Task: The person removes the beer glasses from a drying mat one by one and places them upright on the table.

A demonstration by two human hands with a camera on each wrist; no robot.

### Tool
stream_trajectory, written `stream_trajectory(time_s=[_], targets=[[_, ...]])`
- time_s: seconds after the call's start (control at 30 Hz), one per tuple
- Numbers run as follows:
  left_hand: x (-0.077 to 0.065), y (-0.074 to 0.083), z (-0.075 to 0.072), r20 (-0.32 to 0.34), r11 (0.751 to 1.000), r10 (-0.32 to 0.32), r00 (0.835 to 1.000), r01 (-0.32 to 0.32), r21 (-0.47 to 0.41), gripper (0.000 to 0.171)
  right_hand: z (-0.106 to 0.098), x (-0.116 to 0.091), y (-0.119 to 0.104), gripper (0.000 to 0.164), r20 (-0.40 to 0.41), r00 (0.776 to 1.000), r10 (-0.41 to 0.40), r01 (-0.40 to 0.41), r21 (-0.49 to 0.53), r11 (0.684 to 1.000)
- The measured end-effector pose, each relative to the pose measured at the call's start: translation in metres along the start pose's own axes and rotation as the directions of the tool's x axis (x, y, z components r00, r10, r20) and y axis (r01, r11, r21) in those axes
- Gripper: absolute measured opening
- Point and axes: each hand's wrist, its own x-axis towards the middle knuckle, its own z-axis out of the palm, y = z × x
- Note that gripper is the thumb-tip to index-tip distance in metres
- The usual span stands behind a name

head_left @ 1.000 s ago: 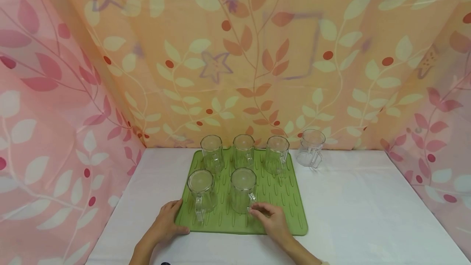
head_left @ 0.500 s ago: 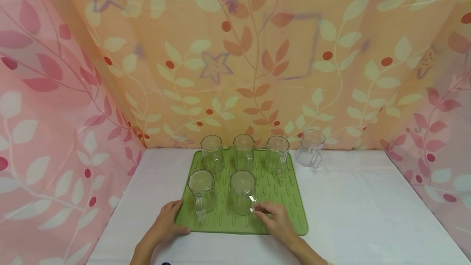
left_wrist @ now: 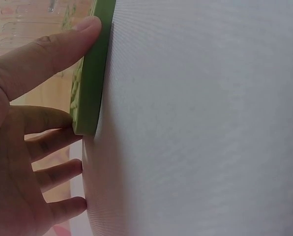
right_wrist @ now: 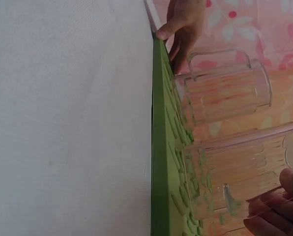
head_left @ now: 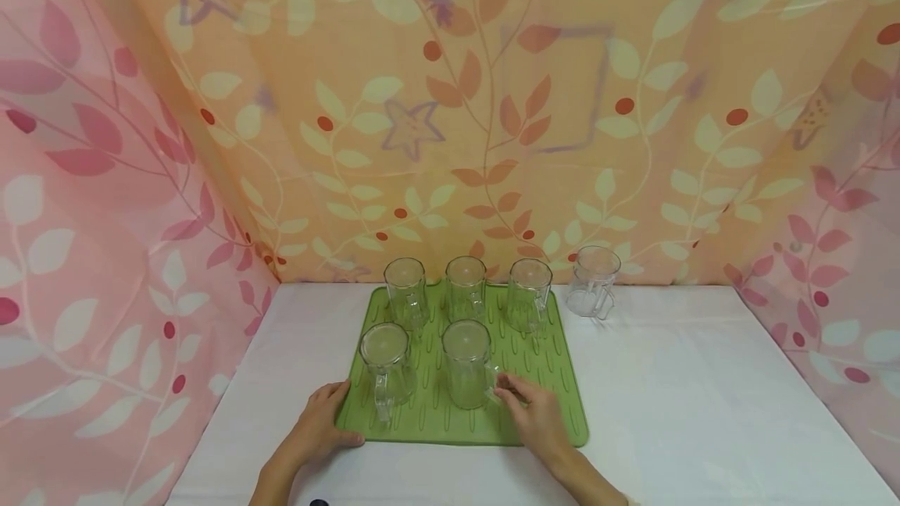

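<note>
A clear glass mug (head_left: 466, 369) stands on the front middle of the green ridged mat (head_left: 523, 420). Thumb and fingers of my right hand (head_left: 537, 416) pinch its handle, which points to the right; the right wrist view shows that mug (right_wrist: 240, 162) with the fingertips at its handle. Another glass mug (head_left: 387, 365) is to its left, handle toward me. My left hand (head_left: 316, 428) rests around the mat's front left corner. In the left wrist view, its thumb lies on the mat's front edge (left_wrist: 93, 73) and its nearly straight fingers touch the side edge and the table.
Three more glass mugs line the back of the mat: left (head_left: 405, 295), middle (head_left: 466, 291) and right (head_left: 530, 295). One glass mug (head_left: 594, 283) stands off the mat on the white table (head_left: 675, 397), at back right. Patterned cloth (head_left: 492, 100) walls the table's back and sides.
My right hand has moved a little right and away from me, and the front middle mug's handle has swung from front right toward the right. The left hand has stayed at the mat's corner.
</note>
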Motion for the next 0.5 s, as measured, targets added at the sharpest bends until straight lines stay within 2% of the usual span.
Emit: stream_trajectory(time_s=[0.2, 0.43, 0.5], targets=[[0.000, 0.001, 0.000, -0.011, 1.000, 0.011, 1.000, -0.011, 0.000, 0.106, -0.003, 0.004, 0.006, 0.020, -0.052, 0.997, -0.049, 0.046, -0.057, 0.997], [-0.001, 0.001, -0.001, -0.014, 1.000, 0.016, 1.000, -0.016, -0.008, 0.106, -0.009, 0.009, 0.010, 0.024, -0.022, 0.993, -0.117, 0.115, -0.069, 0.991], [-0.001, 0.001, -0.001, -0.012, 1.000, 0.013, 1.000, -0.013, -0.010, 0.106, -0.011, 0.011, 0.011, 0.023, -0.014, 0.994, -0.108, 0.107, -0.061, 0.992]])
